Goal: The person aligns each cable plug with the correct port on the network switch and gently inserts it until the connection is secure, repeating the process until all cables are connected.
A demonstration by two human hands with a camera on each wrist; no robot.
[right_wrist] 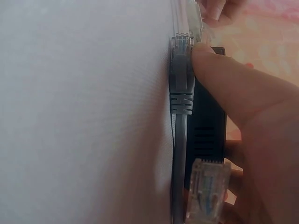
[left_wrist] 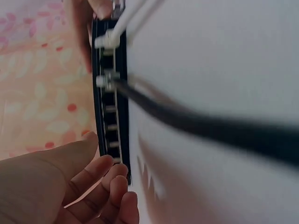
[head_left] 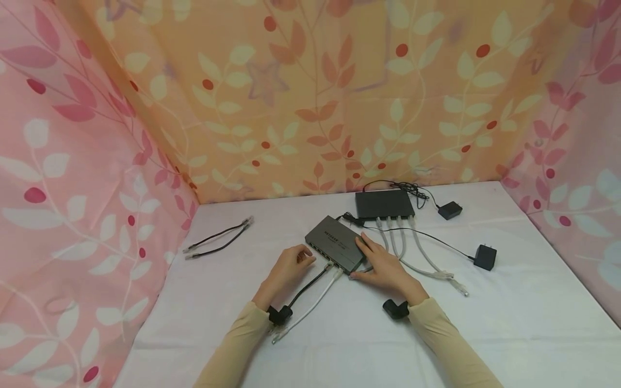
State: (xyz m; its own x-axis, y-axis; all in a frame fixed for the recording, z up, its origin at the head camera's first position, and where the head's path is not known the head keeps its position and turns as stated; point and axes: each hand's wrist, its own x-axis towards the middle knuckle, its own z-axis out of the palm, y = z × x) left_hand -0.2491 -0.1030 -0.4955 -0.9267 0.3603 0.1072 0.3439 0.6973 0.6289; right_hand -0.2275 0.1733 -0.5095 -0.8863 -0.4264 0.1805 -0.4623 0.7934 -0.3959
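Observation:
A grey NETGEAR network switch [head_left: 335, 242] sits at an angle on the table, its row of ports [left_wrist: 111, 112] facing the near left. A black cable [head_left: 310, 284] and a white cable [head_left: 317, 302] are plugged into it. My right hand [head_left: 383, 267] grips its right end, thumb at the near corner and fingers along the far side. A grey cable's plug [right_wrist: 182, 65] lies beside that end, close to the thumb. My left hand [head_left: 289, 268] is by the left part of the port side, fingers loosely bent and holding nothing; whether a fingertip touches the case, I cannot tell.
Behind stands a black box [head_left: 385, 204] with several grey cables [head_left: 402, 242] plugged in, their loose ends toward the right. Two black power adapters [head_left: 450, 210] lie at the right. Short black cables [head_left: 218, 240] lie at the left. Patterned cloth [head_left: 310, 108] surrounds the table.

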